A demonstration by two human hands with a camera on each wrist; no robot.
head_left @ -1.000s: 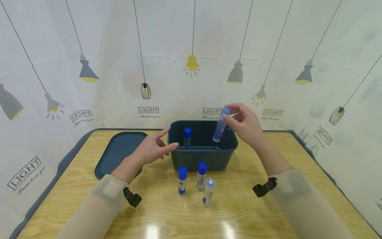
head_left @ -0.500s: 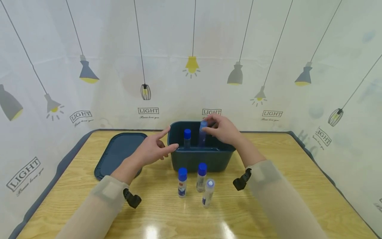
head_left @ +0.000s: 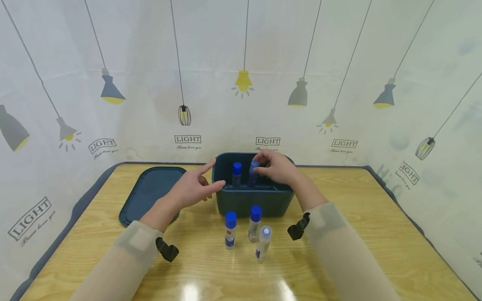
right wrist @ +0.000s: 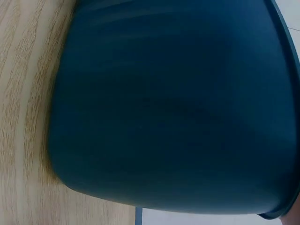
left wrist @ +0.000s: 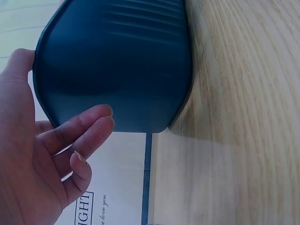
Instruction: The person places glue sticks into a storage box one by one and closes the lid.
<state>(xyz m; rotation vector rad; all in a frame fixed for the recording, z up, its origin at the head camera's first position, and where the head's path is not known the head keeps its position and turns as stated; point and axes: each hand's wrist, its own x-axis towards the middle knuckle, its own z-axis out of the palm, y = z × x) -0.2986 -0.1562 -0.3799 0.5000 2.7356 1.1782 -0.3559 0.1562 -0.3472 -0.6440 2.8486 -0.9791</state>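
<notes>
My right hand [head_left: 276,167] reaches over the rim of a dark blue plastic bin [head_left: 256,203] and pinches the capped top of a bluish glue stick [head_left: 253,177]. That stick stands roughly upright inside; its base is hidden by the front wall. Left of it in the bin is another glue stick [head_left: 237,169] with a darker blue cap. My left hand [head_left: 192,186] spans the bin's left end, its straight thumb and index finger touching the rim. In the left wrist view the other fingers [left wrist: 96,131] lie near the outer wall, slightly bent. The right wrist view shows mostly bin wall [right wrist: 164,108].
Three glue sticks stand on the wooden table in front of the bin: a blue-capped one [head_left: 230,230], another blue-capped one [head_left: 255,223] and a clear, pale-topped one [head_left: 263,243]. A dark blue lid [head_left: 156,188] lies left. A lamp-print curtain [head_left: 211,83] hangs behind.
My right hand has moved left and down, lowering the bluish glue stick from the bin's right side to beside the other stick, from tilted to nearly upright. My left hand has stayed put.
</notes>
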